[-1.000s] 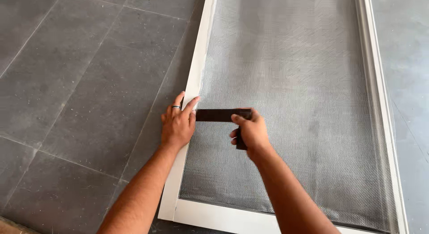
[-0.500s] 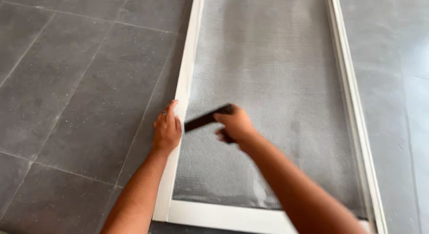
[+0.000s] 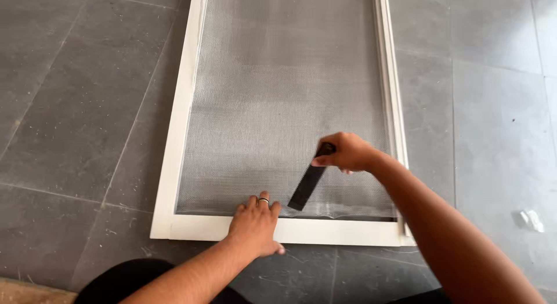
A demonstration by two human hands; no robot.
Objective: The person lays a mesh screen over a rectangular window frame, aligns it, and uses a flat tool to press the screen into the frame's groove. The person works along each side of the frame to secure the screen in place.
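While the left hand (image 3: 255, 225) lies flat with fingers spread on the near rail of the white screen frame (image 3: 174, 165), the right hand (image 3: 346, 152) has its fingers clamped around the top of a flat black tool (image 3: 307, 185). Its long axis slants down-left from those fingers, the tip touching the grey mesh (image 3: 278, 95) just beside the left fingertips.

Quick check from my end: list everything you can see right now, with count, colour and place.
Screen frame: one, white, flat on the floor, centre.
Mesh: one sheet, grey, lying over the frame.
Flat tool: one, black, tip at the mesh's near edge.
Floor tiles: many, dark grey, all around.
Small scrap: one, pale, on the floor at right.
Ring: one, on a left finger.
Left hand: pressing on the frame's near rail.
Right hand: gripping the tool.
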